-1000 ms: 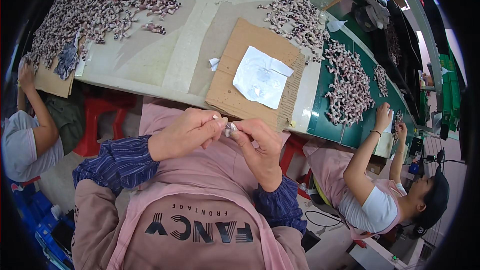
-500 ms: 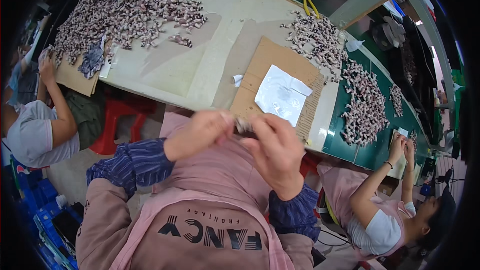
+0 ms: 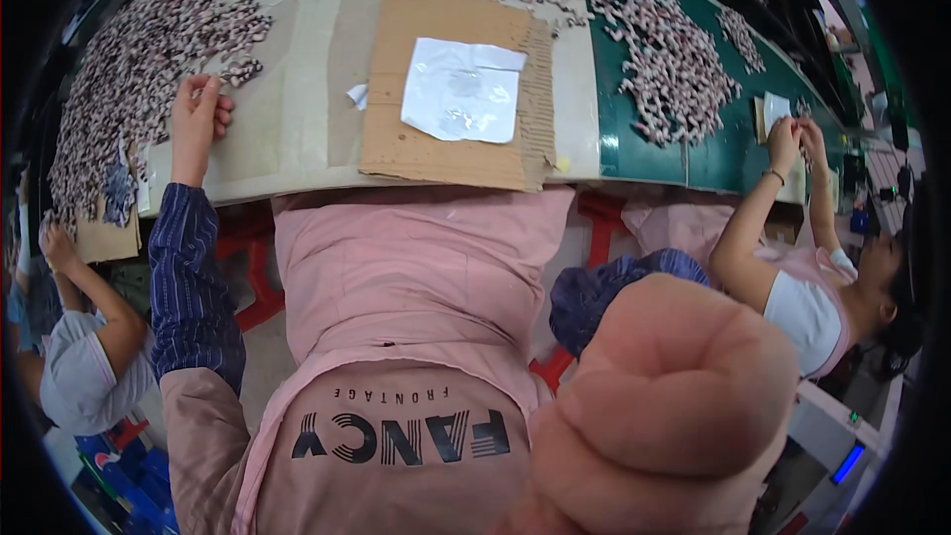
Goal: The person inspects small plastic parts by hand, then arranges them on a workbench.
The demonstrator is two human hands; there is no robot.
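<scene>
– Now, the left hand (image 3: 198,114): state and position?

– It is stretched forward on a striped blue sleeve (image 3: 188,277) to the pale table (image 3: 297,149). Its fingers (image 3: 210,89) are bent down onto the near edge of the left heap of small pieces (image 3: 139,50), touching a little cluster that lies just apart from the main mass. Whether a piece is pinched between them I cannot tell; the fingertips hide it.

– And the right hand (image 3: 684,406)?

– Balled into a fist, raised close under the camera and well away from the table. If anything sits inside the fist, it is hidden.

– Step in hand, in your judgement?

– Drawing a fresh piece from the heap. The work spot looks unoccupied: the cardboard sheet (image 3: 396,149) lies straight ahead of the pink apron (image 3: 416,267), with a shiny white sheet (image 3: 461,89) flat on it and a white scrap (image 3: 358,95) just beside its left edge.

– What does the next move call for?

– A clean pinch on one piece only, since the pieces lie tangled together, and both hands meeting over the cardboard. The right one has the longer way to come.

– Surroundings?

– A second heap (image 3: 674,59) covers the green belt (image 3: 614,129) to the right, where a co-worker's hands (image 3: 792,134) are busy at the belt's edge. Another co-worker (image 3: 79,376) sits at lower left, near the far end of the left heap.
</scene>
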